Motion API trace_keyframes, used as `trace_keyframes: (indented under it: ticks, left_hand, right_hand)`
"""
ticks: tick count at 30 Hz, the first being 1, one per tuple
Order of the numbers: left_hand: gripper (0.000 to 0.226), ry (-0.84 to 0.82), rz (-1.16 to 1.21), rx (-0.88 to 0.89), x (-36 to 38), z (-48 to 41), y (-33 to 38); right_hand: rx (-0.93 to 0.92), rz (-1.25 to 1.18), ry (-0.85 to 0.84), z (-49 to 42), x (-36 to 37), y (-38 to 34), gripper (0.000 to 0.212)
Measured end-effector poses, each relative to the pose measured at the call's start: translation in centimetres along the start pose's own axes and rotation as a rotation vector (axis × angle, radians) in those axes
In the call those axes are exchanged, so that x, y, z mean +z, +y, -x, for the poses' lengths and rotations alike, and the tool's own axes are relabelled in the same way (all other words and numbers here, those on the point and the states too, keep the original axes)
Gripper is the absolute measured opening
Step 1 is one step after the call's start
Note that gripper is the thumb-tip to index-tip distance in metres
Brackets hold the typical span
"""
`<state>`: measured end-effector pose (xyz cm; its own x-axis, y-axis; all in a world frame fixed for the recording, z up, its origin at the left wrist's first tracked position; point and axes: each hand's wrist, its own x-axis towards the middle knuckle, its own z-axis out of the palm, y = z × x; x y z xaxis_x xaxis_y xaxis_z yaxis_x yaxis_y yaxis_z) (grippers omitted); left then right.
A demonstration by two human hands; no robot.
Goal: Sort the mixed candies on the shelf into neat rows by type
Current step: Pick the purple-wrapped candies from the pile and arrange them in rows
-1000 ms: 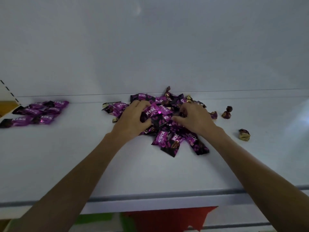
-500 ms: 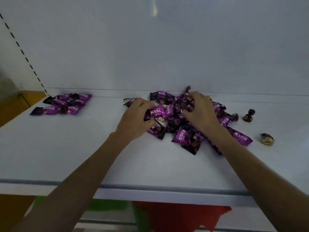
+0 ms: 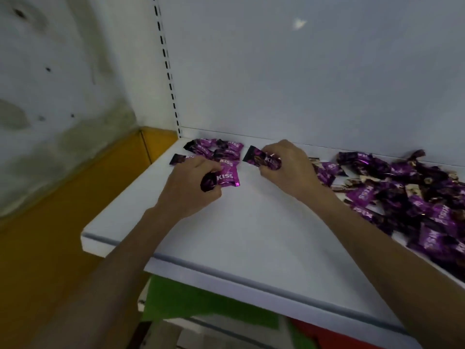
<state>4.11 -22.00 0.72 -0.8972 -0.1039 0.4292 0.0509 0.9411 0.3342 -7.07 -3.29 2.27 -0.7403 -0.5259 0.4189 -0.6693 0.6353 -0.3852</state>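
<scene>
As each hand is wrapped round its own candy, this looks like the drop-off bit of the sorting, not the picking. A purple KISS candy point(image 3: 226, 176) is pinched in the left hand point(image 3: 191, 187), fingers curled under it. Whether it's touching the shelf point(image 3: 251, 235) can't be told. A second purple candy point(image 3: 261, 158) is gripped in the right hand point(image 3: 289, 170), its dark end sticking out to the left.

Just behind both, a cluster of purple KISS candies point(image 3: 216, 148) is laid at the back-left corner, loosely rather than in a tidy line. Off to the right, the mixed pile point(image 3: 402, 187) is heaped, with a few pale wrappers seen among the purple.

Next, probably: both candies to be set down flat beside the cluster, lined up with it, and let go without the others being nudged. Plenty is left to be sorted, judging by that pile.
</scene>
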Motion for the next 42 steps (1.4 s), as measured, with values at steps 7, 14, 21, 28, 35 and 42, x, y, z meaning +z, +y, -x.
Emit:
trace_keyframes:
  ticks: [7,14,21,28,35,42]
  left_hand:
    - [0.045,-0.041,-0.06,0.016,-4.7,-0.1,-10.5]
    - [0.031,-0.145,0.026,0.141,-4.0,-2.0,-13.5]
    - [0.03,-0.235,0.013,0.212,-2.4,-3.5,-13.8]
    - [0.026,-0.241,0.028,0.281,-2.0,-4.3,-14.3]
    - [0.037,-0.152,0.089,0.318,-1.1,-5.1,-14.1]
    - [0.067,-0.326,-0.098,0.296,-0.1,-7.2,-13.3]
  right_hand:
    - [-0.008,-0.03,-0.018,-3.1,5.9,-7.8,0.035]
    - [0.055,0.08,0.013,-1.9,7.9,-9.2,0.033]
    - [0.094,0.201,-0.008,-1.1,8.7,-8.9,0.041]
    - [0.127,0.207,-0.013,-1.5,9.4,-8.9,0.042]
    - [0.119,0.192,0.016,-1.3,9.2,-8.6,0.061]
    - [0.114,0.156,0.047,-1.7,9.2,-8.8,0.059]
